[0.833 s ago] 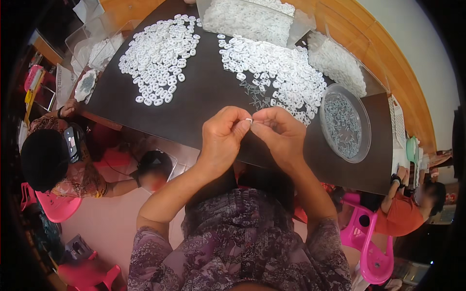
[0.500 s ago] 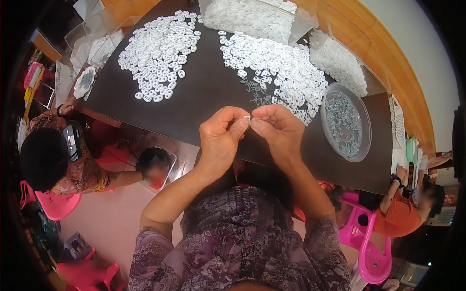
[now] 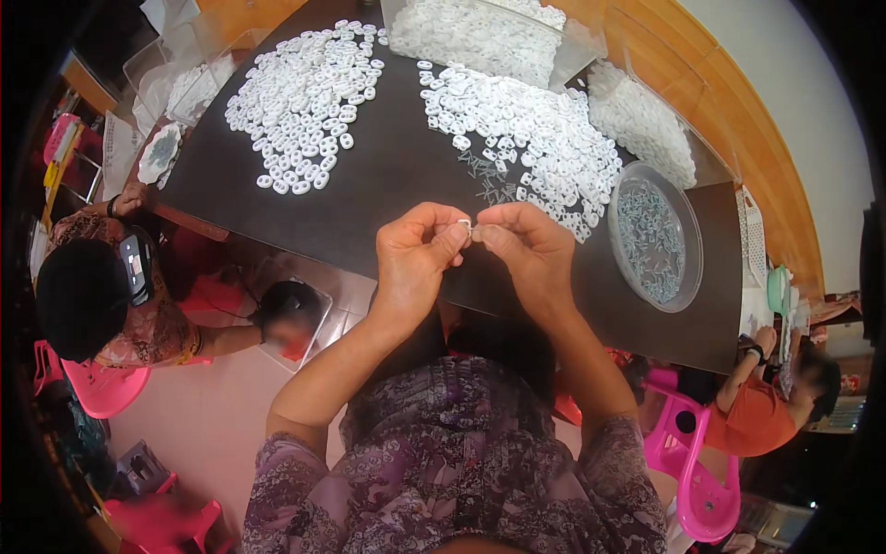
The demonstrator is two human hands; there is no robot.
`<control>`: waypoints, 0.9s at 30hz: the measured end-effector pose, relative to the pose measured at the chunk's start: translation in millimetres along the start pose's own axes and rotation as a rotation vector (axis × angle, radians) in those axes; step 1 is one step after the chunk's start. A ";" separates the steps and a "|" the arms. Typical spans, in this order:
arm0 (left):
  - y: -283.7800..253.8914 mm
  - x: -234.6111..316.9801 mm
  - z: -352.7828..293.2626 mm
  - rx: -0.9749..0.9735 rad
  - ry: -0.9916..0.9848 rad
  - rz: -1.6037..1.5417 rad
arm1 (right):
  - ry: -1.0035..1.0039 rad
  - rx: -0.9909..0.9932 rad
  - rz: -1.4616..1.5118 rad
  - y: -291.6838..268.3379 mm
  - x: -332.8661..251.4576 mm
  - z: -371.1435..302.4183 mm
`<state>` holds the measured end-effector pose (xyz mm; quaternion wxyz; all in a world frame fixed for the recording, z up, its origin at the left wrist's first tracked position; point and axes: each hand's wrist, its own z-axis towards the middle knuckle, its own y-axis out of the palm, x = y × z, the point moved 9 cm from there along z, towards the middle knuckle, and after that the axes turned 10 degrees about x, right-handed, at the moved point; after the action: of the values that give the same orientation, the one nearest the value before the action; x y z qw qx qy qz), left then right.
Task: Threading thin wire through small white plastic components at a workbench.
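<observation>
Above the near edge of the dark table, my left hand [image 3: 413,268] pinches a small white plastic piece [image 3: 464,222] between thumb and forefinger. Closed fingertip to fingertip beside it, my right hand [image 3: 531,263] holds what looks like a thin screw [image 3: 475,231] against the piece; the fingers mostly hide it. Beyond my hands lie several loose grey screws [image 3: 496,191], next to a spread pile of white pieces [image 3: 526,111]. Another pile of white oval pieces with two holes [image 3: 300,102] covers the table's far left.
A round clear tray [image 3: 694,268] of screws stands to my right. Clear bins of white pieces [image 3: 471,42] line the back. One person [image 3: 138,295] sits at left, another in orange [image 3: 757,415] at right. A pink chair [image 3: 688,452] stands near my right elbow.
My hands have shifted slightly left and the fingertips have drawn a little apart, showing more of the white piece. The view has moved slightly; the piles look unchanged.
</observation>
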<state>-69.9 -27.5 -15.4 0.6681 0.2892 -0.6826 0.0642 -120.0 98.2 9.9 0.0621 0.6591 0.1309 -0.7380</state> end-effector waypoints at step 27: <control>2.7 -11.3 8.6 0.019 -0.014 -0.097 | -0.645 0.213 -1.114 -70.1 -8.2 64.0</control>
<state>-79.4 -25.9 -26.2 0.6629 0.3287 -0.6717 0.0365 -198.7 147.1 32.0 -0.3591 0.2408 0.3539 -0.8293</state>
